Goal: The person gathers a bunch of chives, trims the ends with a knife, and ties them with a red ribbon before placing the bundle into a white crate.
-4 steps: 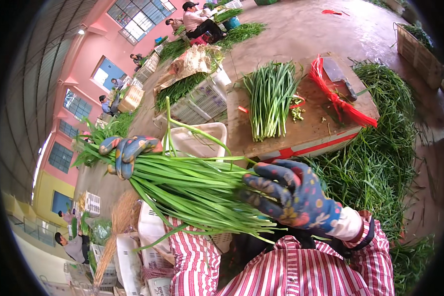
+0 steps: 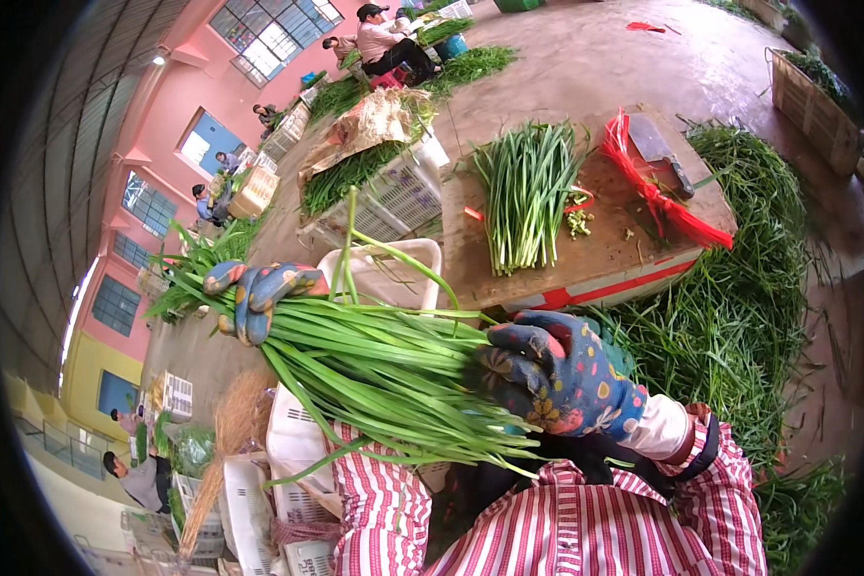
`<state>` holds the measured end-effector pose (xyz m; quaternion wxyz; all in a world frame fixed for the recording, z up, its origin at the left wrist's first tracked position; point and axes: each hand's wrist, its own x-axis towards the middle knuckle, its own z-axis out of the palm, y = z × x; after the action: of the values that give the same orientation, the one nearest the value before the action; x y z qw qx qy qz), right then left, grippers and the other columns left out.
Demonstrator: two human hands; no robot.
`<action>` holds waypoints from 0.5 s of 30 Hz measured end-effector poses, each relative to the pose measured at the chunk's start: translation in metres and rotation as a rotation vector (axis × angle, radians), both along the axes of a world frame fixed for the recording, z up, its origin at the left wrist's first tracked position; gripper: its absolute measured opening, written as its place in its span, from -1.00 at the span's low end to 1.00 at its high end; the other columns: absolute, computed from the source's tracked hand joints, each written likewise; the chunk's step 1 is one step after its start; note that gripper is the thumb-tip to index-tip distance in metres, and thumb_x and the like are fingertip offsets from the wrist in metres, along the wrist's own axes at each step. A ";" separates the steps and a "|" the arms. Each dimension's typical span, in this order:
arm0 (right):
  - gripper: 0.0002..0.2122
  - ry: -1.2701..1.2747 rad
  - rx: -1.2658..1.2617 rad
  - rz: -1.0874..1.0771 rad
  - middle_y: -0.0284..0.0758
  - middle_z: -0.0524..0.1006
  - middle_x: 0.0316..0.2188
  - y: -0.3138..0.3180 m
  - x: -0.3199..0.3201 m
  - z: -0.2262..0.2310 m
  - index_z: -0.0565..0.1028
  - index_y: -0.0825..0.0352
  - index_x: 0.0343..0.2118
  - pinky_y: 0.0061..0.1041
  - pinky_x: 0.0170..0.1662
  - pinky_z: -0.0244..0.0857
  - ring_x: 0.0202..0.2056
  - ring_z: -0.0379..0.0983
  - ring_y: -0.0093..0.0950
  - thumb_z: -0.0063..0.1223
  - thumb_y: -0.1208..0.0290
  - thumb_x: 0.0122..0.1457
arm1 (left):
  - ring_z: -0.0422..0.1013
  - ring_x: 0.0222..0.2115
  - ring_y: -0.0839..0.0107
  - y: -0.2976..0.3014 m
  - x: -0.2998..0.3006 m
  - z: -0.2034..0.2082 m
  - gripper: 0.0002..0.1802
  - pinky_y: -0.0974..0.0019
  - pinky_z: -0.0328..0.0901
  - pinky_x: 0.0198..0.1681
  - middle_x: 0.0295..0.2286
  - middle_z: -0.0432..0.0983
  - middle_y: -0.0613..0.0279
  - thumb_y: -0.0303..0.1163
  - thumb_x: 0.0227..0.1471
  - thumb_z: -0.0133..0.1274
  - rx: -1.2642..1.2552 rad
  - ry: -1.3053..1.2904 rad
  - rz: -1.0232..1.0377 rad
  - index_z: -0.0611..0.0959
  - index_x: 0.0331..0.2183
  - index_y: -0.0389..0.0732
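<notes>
A long loose bunch of garlic chives (image 2: pixel 384 370) lies across in front of my chest. My left hand (image 2: pixel 264 296), in a dark flowered glove, is closed round it near its left end, with green leaves fanning out beyond. At the right end, my right hand (image 2: pixel 562 374), gloved alike, has its fingers curled in against the leaves; the fingertips are partly hidden. One thin bent stalk (image 2: pixel 394 252) sticks up above the bunch. Farther off, a neat bundle of chives (image 2: pixel 531 197) rests on a wooden board (image 2: pixel 624 245), with a red strip showing beside it.
Red ties (image 2: pixel 658 197) and a cleaver (image 2: pixel 658 154) lie on the board's right. A white basin (image 2: pixel 394 274) stands behind the bunch. Heaped leaves (image 2: pixel 730 336) cover the floor at right. A crate (image 2: pixel 384 202), a straw broom (image 2: pixel 216 451) and seated people (image 2: pixel 384 48) are to the left and back.
My left hand has shifted slightly right with the bunch. My right hand has also moved a little right, its fingers curling in more at the leaf ends.
</notes>
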<state>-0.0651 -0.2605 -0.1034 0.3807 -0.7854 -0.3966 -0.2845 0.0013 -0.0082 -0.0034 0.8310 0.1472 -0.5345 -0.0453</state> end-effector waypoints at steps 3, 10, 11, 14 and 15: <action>-0.72 -0.189 -0.068 -0.050 -0.39 0.40 -0.22 -0.011 0.005 0.007 0.45 0.17 -0.32 -0.36 -0.16 0.22 -0.17 0.32 -0.38 0.06 0.31 -0.18 | 0.32 -0.53 0.67 -0.002 0.006 -0.009 -0.70 0.51 0.19 -0.15 -0.65 0.41 0.49 -0.41 -0.06 0.02 -0.026 -0.003 -0.033 0.43 -0.20 -0.13; -0.68 -0.304 -0.027 -0.003 -0.46 0.45 -0.33 -0.006 0.006 0.013 0.46 0.12 -0.37 -0.36 -0.20 0.27 -0.24 0.37 -0.42 0.15 0.40 -0.33 | 0.32 -0.53 0.67 0.000 0.010 -0.014 -0.70 0.50 0.18 -0.15 -0.65 0.40 0.50 -0.41 -0.05 0.01 -0.064 -0.030 -0.064 0.42 -0.19 -0.13; -0.69 -0.323 -0.097 -0.026 -0.46 0.45 -0.33 -0.006 0.004 0.016 0.46 0.11 -0.36 -0.35 -0.21 0.29 -0.25 0.38 -0.43 0.14 0.40 -0.30 | 0.32 -0.53 0.67 -0.002 0.014 -0.016 -0.70 0.50 0.18 -0.15 -0.65 0.40 0.50 -0.41 -0.05 0.01 -0.063 -0.030 -0.079 0.42 -0.19 -0.13; -0.78 -0.137 -0.098 0.057 -0.44 0.41 -0.40 0.011 -0.003 0.016 0.41 0.14 -0.33 -0.36 -0.26 0.25 -0.30 0.34 -0.42 -0.02 0.40 -0.13 | 0.31 -0.54 0.67 0.009 0.002 -0.010 -0.70 0.50 0.17 -0.14 -0.65 0.40 0.50 -0.40 -0.05 0.01 -0.054 -0.042 -0.062 0.42 -0.19 -0.13; -0.87 0.081 -0.028 0.087 -0.43 0.38 -0.47 0.015 -0.002 0.012 0.35 0.21 -0.36 -0.33 -0.32 0.21 -0.35 0.31 -0.43 -0.15 0.41 -0.01 | 0.31 -0.54 0.67 0.008 0.003 -0.013 -0.70 0.50 0.17 -0.14 -0.65 0.39 0.50 -0.40 -0.05 0.01 -0.055 -0.043 -0.065 0.42 -0.19 -0.13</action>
<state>-0.0671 -0.2452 -0.0911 0.3972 -0.7836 -0.4185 -0.2302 0.0043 0.0003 -0.0159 0.8212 0.1080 -0.5577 -0.0546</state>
